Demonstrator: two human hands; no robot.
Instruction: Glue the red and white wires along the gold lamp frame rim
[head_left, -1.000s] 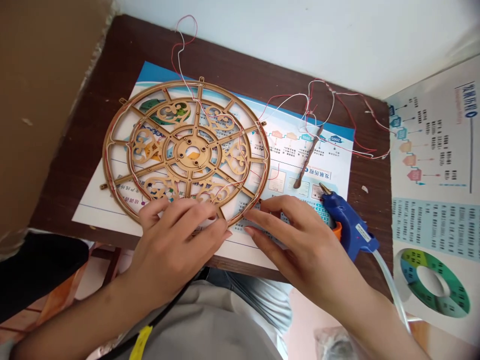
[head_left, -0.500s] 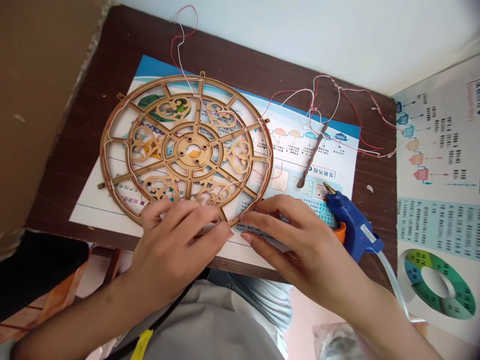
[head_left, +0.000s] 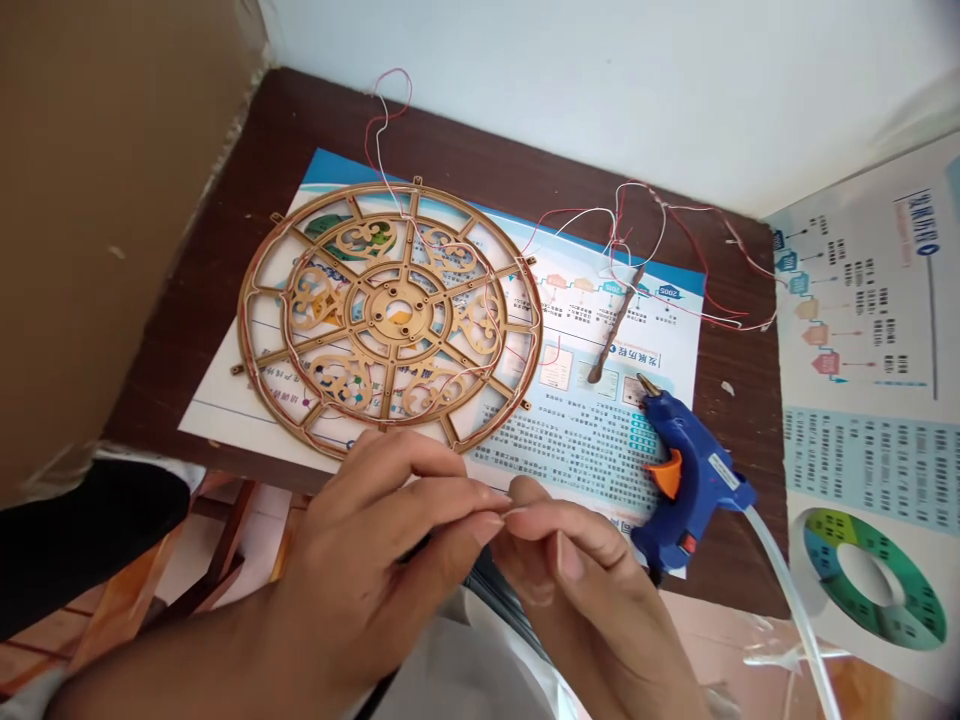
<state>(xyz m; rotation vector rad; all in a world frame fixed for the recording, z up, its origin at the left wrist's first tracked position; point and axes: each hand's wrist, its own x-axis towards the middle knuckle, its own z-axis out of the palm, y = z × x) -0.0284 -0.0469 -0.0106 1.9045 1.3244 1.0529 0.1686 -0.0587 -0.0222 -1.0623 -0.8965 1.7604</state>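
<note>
A round golden openwork frame point(head_left: 386, 312) with scroll ornaments lies flat on printed paper, with thin red and white wires laid along its rings. Just off its near rim, my left hand point(head_left: 390, 550) has thumb and forefinger pinched together. My right hand point(head_left: 585, 570) is bent closed, its fingertips meeting those of the left. Whatever may be between the fingertips is too small to make out. To the right rests a blue hot glue gun point(head_left: 686, 475) with an orange trigger. A thin brown stick point(head_left: 615, 325) lies between frame and gun.
Loose red and white wires point(head_left: 622, 230) tangle beyond the stick, and another loop point(head_left: 382, 120) runs toward the wall. Under everything are the printed sheet point(head_left: 517, 470) and a dark wooden table point(head_left: 187, 270). A clear glue stick point(head_left: 795, 590) juts from the gun's back.
Both hands have left the frame's near rim and drawn back toward my body, fingertips now meeting. My view has shifted slightly. The frame, wires and glue gun stay in place.
</note>
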